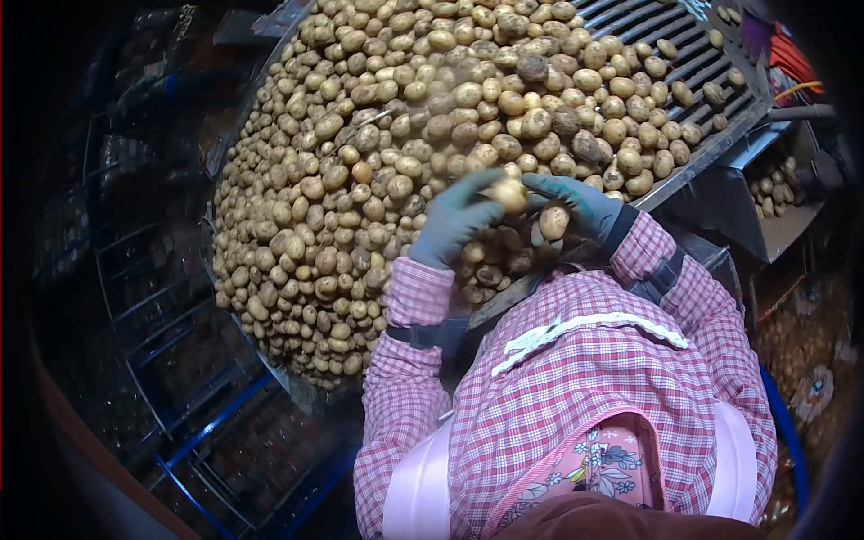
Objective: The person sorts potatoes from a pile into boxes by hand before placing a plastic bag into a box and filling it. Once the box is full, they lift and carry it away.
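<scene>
A large heap of potatoes [306, 207] fills the sorting table, many of them streaked with dark soil. My left hand [450, 220], in a grey-green glove, has its thumb and fingers curled at a pale potato [510, 194] between my two hands. Gloved the same way, my right hand [585, 209] has its fingers bent round a second potato [553, 221] with a brown patch. Below my hands, close to the table's near edge, lie several darker, dirtier potatoes [504, 259].
Metal slats [643, 27] show at the upper right, with loose potatoes on them. Beyond the table's right edge stands a bin [792, 229] holding potatoes. Blue metal rails [216, 418] run at the lower left. Red cloth [792, 63] shows at the far right.
</scene>
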A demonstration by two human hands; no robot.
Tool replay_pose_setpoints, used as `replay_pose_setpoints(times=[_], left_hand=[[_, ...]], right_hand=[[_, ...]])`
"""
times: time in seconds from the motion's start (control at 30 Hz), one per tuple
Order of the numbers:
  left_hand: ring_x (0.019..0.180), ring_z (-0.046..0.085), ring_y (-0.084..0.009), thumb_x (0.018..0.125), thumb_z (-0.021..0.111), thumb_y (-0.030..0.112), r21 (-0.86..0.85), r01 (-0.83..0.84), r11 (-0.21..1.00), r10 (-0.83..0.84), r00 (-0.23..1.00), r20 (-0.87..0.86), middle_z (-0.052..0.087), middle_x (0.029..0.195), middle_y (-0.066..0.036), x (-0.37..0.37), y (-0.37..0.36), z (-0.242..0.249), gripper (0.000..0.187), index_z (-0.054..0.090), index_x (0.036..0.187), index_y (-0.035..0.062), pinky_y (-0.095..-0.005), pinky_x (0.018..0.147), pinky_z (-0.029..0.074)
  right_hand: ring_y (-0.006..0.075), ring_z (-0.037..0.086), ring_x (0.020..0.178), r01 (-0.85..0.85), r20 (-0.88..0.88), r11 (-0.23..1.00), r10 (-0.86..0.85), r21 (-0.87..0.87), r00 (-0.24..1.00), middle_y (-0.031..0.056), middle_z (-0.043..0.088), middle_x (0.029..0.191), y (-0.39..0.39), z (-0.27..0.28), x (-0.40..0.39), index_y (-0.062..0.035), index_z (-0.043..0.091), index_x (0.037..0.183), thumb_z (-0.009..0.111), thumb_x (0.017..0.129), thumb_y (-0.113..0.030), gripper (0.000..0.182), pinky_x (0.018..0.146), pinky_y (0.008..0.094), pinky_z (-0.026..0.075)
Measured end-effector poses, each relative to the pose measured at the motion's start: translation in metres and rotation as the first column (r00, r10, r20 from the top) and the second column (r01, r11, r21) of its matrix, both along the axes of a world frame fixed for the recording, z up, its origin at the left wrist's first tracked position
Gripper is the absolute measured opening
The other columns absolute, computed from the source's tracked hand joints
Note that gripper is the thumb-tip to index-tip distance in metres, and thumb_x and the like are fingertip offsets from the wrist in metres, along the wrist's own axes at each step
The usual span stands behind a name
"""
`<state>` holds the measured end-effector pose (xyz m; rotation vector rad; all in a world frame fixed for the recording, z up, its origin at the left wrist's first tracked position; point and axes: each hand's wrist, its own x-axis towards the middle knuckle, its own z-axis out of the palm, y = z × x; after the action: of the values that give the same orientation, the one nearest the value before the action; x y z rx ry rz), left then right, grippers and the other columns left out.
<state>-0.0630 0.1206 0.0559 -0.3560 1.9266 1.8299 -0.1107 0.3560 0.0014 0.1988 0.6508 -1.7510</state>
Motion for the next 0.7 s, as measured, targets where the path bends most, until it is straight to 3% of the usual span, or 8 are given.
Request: replay_pose_setpoints(times=[0.07,0.17,0.27,0.47,0.53,0.6,0.63,0.7], left_hand=[[0.105,0.068,-0.0187,0.089,0.072,0.008,-0.122,0.087,0.989,-0.087,0.996,0.007,0.07,0.12,-0.01,-0.016,0.006,0.008,0.045,0.063,0.132,0.0021,-0.029,0.092,0.056],[0.107,0.066,-0.0199,0.092,0.067,0.012,-0.267,-0.204,0.942,0.146,0.964,-0.224,0.069,0.122,-0.011,-0.063,0.0,0.006,0.034,0.067,0.125,0.0023,-0.0319,0.095,0.054],[0.113,0.065,-0.0276,0.09,0.069,0.019,-0.671,-0.211,0.711,-0.176,0.871,-0.46,0.069,0.121,-0.014,-0.113,-0.022,-0.037,0.036,0.068,0.123,0.0057,-0.0375,0.098,0.053],[0.116,0.063,-0.0285,0.082,0.074,0.029,-1.0,0.009,0.023,-0.462,0.887,-0.003,0.07,0.12,-0.014,-0.168,-0.006,-0.082,0.047,0.067,0.126,0.0148,-0.0409,0.104,0.047],[0.111,0.065,-0.0286,0.082,0.074,0.029,-0.987,0.092,0.132,-0.434,0.901,0.026,0.071,0.117,-0.013,-0.167,-0.003,-0.054,0.045,0.067,0.125,0.0141,-0.0406,0.099,0.05],[0.105,0.068,-0.027,0.083,0.073,0.026,-0.789,-0.017,0.614,-0.278,0.931,-0.236,0.072,0.114,-0.012,-0.159,-0.019,-0.059,0.044,0.067,0.124,0.0117,-0.0366,0.087,0.056],[0.101,0.07,-0.0265,0.082,0.074,0.022,-0.31,-0.126,0.942,0.029,0.953,-0.301,0.071,0.115,-0.014,-0.149,-0.011,-0.052,0.044,0.067,0.123,0.0078,-0.0339,0.077,0.058],[0.103,0.067,-0.0235,0.086,0.064,0.019,0.112,-0.264,0.958,0.268,0.963,-0.021,0.068,0.121,-0.015,-0.117,0.028,0.001,0.05,0.062,0.134,0.0046,-0.0356,0.088,0.056]], right_hand=[[0.0176,0.068,0.083,-0.01,0.015,0.999,0.009,0.053,1.0,0.0118,0.069,0.112,0.008,0.014,-0.002,-0.0025,0.06,0.129,0.06,0.1,-0.036,0.044,0.055,0.0293,0.056],[0.0168,0.064,0.105,0.08,-0.229,0.992,-0.056,0.097,0.972,0.0092,0.066,0.121,0.021,-0.001,0.0,-0.0027,0.059,0.135,0.064,0.096,-0.033,0.049,0.087,0.0283,0.053],[0.0166,0.059,0.116,0.157,-0.333,0.986,-0.128,0.062,0.934,0.0084,0.063,0.127,0.04,0.001,0.0,-0.003,0.058,0.137,0.065,0.095,-0.031,0.051,0.098,0.0296,0.05],[0.0172,0.058,0.118,0.266,-0.423,0.963,-0.223,0.045,0.878,0.0067,0.059,0.127,0.068,-0.022,-0.002,-0.0029,0.049,0.145,0.076,0.088,-0.016,0.065,0.099,0.0315,0.052],[0.0178,0.058,0.118,0.318,-0.329,0.948,-0.3,0.002,0.895,0.007,0.059,0.127,0.072,-0.019,0.0,-0.003,0.049,0.145,0.075,0.089,-0.015,0.064,0.101,0.0318,0.052],[0.018,0.058,0.119,0.342,-0.367,0.939,-0.328,-0.027,0.87,0.0078,0.059,0.129,0.078,-0.015,-0.003,-0.0025,0.048,0.145,0.072,0.091,-0.017,0.06,0.1,0.0336,0.053],[0.0181,0.058,0.12,0.351,-0.379,0.935,-0.339,-0.039,0.861,0.0081,0.058,0.129,0.081,-0.015,0.0,-0.0023,0.048,0.145,0.071,0.093,-0.017,0.059,0.1,0.0345,0.054],[0.0192,0.061,0.117,0.406,-0.224,0.913,-0.404,-0.037,0.887,0.0095,0.061,0.127,0.084,-0.017,0.004,-0.002,0.05,0.143,0.068,0.096,-0.021,0.054,0.096,0.0366,0.057]])
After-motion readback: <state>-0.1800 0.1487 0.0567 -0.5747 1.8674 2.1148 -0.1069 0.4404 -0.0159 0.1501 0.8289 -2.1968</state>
